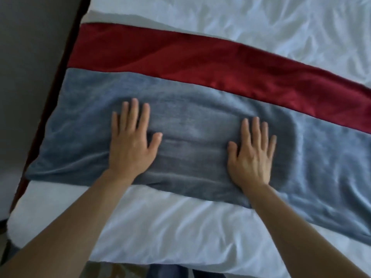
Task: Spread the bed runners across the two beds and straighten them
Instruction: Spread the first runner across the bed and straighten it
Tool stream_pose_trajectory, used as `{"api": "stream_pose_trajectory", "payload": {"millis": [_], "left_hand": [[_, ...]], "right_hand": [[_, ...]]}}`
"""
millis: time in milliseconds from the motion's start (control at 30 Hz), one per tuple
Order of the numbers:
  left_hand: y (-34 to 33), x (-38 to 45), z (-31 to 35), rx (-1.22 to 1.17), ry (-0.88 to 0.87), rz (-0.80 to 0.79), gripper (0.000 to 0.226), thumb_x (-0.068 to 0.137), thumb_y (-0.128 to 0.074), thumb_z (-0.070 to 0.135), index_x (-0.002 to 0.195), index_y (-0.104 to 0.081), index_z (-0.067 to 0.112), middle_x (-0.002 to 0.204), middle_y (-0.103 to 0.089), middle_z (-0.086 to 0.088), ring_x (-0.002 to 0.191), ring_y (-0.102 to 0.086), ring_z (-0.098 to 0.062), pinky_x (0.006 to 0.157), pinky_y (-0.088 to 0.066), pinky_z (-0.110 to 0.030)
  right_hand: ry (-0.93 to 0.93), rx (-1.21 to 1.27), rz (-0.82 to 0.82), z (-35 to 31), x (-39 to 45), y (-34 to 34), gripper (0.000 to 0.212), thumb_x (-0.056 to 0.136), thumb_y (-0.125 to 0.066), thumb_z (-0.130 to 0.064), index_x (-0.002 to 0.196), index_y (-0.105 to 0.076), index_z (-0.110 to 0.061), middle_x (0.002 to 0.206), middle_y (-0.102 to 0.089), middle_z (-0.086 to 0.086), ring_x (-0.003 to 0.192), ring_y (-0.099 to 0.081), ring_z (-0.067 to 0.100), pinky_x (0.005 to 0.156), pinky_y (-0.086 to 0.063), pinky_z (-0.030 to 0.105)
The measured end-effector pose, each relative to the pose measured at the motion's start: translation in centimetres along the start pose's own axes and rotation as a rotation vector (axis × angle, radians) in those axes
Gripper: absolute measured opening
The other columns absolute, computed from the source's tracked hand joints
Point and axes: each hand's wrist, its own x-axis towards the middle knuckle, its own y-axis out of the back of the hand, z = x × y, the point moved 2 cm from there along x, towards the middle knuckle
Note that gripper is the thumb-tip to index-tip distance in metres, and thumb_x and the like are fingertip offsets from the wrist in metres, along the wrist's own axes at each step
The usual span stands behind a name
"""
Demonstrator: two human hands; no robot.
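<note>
On the bed (180, 227), I see my left hand (131, 145) and right hand (250, 157) pressing flat, fingers straight, gripping nothing, on the grey-blue runner (200, 125) beside the red runner (180, 57).

head cam | worn on the head, looks forward and steeply down over the bed's (180, 227) near edge | close, arm's reach (frame tilted, bed edges run slantwise) | wide angle, floor strip at left | only one view, nothing shared
</note>
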Motion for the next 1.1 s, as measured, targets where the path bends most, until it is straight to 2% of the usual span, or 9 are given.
{"api": "stream_pose_trajectory", "payload": {"millis": [100, 167, 367, 467, 567, 767, 900, 1000, 1100], "left_hand": [[-0.6, 0.6, 7.1, -0.053, -0.263, -0.001, 0.072, 0.093, -0.040, 0.048, 0.156, -0.025, 0.015, 0.164, -0.013, -0.014, 0.152, -0.008, -0.032, 0.121, -0.009, -0.054], [-1.5, 0.2, 9.7, -0.038, -0.340, -0.033, 0.068, 0.095, -0.037, 0.046, 0.156, -0.024, 0.017, 0.164, -0.012, -0.013, 0.152, -0.006, -0.029, 0.121, -0.010, -0.053], [-2.4, 0.3, 6.7, 0.022, -0.253, -0.077, 0.073, 0.096, -0.033, 0.056, 0.158, -0.015, 0.021, 0.165, -0.006, -0.011, 0.153, 0.000, -0.027, 0.123, -0.008, -0.051], [-1.8, 0.4, 7.4, 0.004, -0.234, -0.110, 0.073, 0.096, -0.030, 0.055, 0.158, -0.016, 0.020, 0.165, -0.006, -0.011, 0.153, -0.001, -0.027, 0.123, -0.009, -0.052], [0.0, 0.7, 8.3, -0.062, -0.250, -0.152, 0.068, 0.097, -0.029, 0.053, 0.155, -0.025, 0.019, 0.164, -0.014, -0.009, 0.152, -0.010, -0.025, 0.122, -0.014, -0.050], [6.7, 2.7, 10.1, -0.125, -0.271, -0.204, 0.072, 0.092, -0.036, 0.062, 0.152, -0.035, 0.022, 0.161, -0.026, -0.007, 0.148, -0.025, -0.024, 0.120, -0.023, -0.042], [13.4, 3.6, 11.2, -0.150, -0.257, -0.170, 0.070, 0.085, -0.042, 0.068, 0.143, -0.049, 0.028, 0.153, -0.042, -0.003, 0.138, -0.042, -0.023, 0.107, -0.039, -0.043], [19.0, 4.7, 12.4, -0.150, -0.291, -0.188, 0.074, 0.085, -0.037, 0.070, 0.148, -0.039, 0.032, 0.158, -0.033, 0.001, 0.144, -0.032, -0.020, 0.110, -0.038, -0.043], [25.4, 5.4, 14.1, -0.084, -0.373, -0.172, 0.073, 0.091, -0.041, 0.067, 0.154, -0.031, 0.030, 0.162, -0.025, 0.002, 0.149, -0.023, -0.018, 0.116, -0.030, -0.038]], "right_hand": [[0.159, 0.100, 0.012, -4.8, 0.4, -0.4, 0.064, 0.094, -0.035, -0.040, 0.154, -0.026, -0.022, 0.164, -0.016, 0.008, 0.152, -0.006, 0.027, 0.122, -0.005, 0.054], [0.157, 0.122, -0.034, -5.2, 0.0, -1.0, 0.063, 0.095, -0.032, -0.039, 0.155, -0.024, -0.023, 0.164, -0.015, 0.007, 0.152, -0.004, 0.026, 0.122, -0.007, 0.054], [-0.051, 0.042, -0.030, 3.9, -1.3, -0.1, 0.067, 0.095, -0.035, -0.049, 0.155, -0.025, -0.020, 0.165, -0.014, 0.005, 0.152, -0.005, 0.023, 0.123, -0.006, 0.050], [-0.056, 0.050, -0.039, 3.4, -1.0, 0.5, 0.065, 0.097, -0.035, -0.047, 0.154, -0.028, -0.016, 0.164, -0.016, 0.007, 0.152, -0.006, 0.025, 0.123, -0.005, 0.051], [0.034, 0.092, -0.052, 0.9, -0.5, 1.8, 0.064, 0.097, -0.042, -0.044, 0.153, -0.027, -0.017, 0.163, -0.019, 0.007, 0.152, -0.011, 0.024, 0.123, -0.009, 0.049], [0.166, 0.162, -0.188, -2.5, 1.3, 7.8, 0.073, 0.093, -0.054, -0.040, 0.155, -0.022, -0.016, 0.160, -0.026, 0.006, 0.149, -0.020, 0.024, 0.122, -0.017, 0.044], [0.161, 0.217, -0.100, -3.5, 2.5, 14.5, 0.064, 0.090, -0.056, -0.037, 0.147, -0.037, -0.016, 0.148, -0.045, 0.003, 0.136, -0.041, 0.022, 0.110, -0.033, 0.039], [0.156, 0.262, -0.034, -4.3, 2.9, 20.4, 0.059, 0.091, -0.055, -0.039, 0.145, -0.042, -0.018, 0.146, -0.046, 0.001, 0.133, -0.045, 0.022, 0.105, -0.040, 0.040], [0.104, 0.269, -0.031, -3.8, 2.2, 26.9, 0.061, 0.093, -0.052, -0.045, 0.148, -0.039, -0.021, 0.149, -0.043, 0.001, 0.134, -0.042, 0.022, 0.108, -0.038, 0.037]]}}
